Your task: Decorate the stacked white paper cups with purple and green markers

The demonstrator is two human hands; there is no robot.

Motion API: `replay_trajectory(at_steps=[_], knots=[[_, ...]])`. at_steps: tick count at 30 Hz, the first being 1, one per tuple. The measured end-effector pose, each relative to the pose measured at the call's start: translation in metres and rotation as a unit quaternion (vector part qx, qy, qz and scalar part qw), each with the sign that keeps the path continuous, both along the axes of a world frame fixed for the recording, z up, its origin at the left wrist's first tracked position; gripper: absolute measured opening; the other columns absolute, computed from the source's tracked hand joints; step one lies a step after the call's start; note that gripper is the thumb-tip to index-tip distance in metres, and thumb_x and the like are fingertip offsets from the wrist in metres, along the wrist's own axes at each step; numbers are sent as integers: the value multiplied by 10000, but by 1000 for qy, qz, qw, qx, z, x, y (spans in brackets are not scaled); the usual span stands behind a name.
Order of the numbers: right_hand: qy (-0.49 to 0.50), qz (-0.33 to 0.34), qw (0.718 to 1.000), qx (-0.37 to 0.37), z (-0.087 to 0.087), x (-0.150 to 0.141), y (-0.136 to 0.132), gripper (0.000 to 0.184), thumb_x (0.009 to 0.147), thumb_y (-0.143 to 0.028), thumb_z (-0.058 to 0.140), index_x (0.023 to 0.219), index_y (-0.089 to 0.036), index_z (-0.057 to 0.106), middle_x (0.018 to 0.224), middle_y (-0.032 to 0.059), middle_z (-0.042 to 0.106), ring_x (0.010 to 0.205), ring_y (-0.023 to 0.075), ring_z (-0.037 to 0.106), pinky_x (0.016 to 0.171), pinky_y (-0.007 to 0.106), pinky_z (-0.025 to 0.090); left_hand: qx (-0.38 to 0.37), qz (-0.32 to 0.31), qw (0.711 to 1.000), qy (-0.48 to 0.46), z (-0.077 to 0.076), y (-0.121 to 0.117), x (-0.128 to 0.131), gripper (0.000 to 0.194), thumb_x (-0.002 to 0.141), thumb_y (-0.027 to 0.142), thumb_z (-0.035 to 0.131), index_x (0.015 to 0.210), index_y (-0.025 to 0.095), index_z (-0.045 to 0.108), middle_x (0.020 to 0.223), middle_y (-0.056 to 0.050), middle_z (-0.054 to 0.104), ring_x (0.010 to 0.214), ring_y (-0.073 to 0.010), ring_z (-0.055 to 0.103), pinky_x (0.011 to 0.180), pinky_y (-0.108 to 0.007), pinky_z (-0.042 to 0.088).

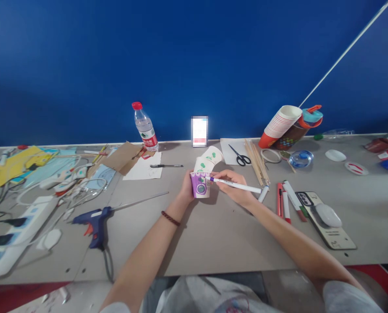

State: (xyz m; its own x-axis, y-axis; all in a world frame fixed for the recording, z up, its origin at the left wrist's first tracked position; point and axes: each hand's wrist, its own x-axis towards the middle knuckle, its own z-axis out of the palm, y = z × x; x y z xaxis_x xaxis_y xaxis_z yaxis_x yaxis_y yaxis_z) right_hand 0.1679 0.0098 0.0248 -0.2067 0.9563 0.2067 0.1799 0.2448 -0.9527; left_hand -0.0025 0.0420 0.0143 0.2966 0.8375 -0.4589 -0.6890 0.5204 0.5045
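Note:
In the middle of the head view, my left hand [186, 188] is wrapped around a paper cup [200, 186] coloured purple on much of its side, with a dark round motif. White paper with green leaf prints, apparently another paper cup [208, 159], rises bent from its top. My right hand [233, 186] grips a white marker [238, 184] with a purple tip end, which points at the cup's upper side. Whether the tip touches the cup I cannot tell. A bead bracelet [170, 218] circles my left wrist.
A glue gun [98, 221] and power strip [27, 230] lie left. A water bottle [145, 128] and lit phone [199, 131] stand at the back. Right are scissors [241, 157], wooden sticks [257, 161], stacked cups [280, 126], markers [283, 201] and a phone [334, 232].

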Motion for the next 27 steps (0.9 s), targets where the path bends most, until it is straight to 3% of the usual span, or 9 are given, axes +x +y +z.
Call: replay_trajectory(at_steps=[15,27], knots=[[-14,-2,1000,7,-2,0,0,147,826,-345,666,920,-233,682,1084,94,746,1091,284,683,896,430,558,-7,0,1000,31,2,-1,0,315,843,272,387,812,110,655,684,-112,682,575,-206,624,559,-296,492],[30,13,999,-10,5,1,1,119,814,-336,666,851,-223,651,1034,94,759,1111,297,677,865,420,567,11,-15,1000,10,-3,1,-2,341,801,274,413,943,80,654,728,-129,690,618,-236,641,611,-332,506]])
